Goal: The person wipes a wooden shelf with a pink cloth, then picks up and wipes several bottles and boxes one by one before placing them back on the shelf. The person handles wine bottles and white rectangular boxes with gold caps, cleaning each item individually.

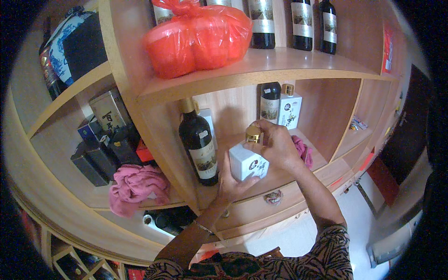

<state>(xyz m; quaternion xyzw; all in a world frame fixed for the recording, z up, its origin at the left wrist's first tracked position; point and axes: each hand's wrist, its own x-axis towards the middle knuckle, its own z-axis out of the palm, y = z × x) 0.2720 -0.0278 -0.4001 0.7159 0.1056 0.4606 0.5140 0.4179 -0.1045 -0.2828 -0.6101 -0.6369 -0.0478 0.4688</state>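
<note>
A white square bottle with printed writing is held in front of the middle shelf. My left hand grips its body from the left and below. My right hand has its fingers on the gold cap; the cap still sits at the bottle's neck. Left of my hands stands a dark wine bottle, with a white item partly hidden behind it. Further back on the right, another wine bottle stands beside a similar white bottle with a gold cap. A pink cloth lies partly behind my right wrist.
On the shelf above are a red plastic bag and several wine bottles. The left compartment holds dark boxes and a crumpled pink towel. An upright wooden divider stands left of the wine bottle. A drawer front lies below.
</note>
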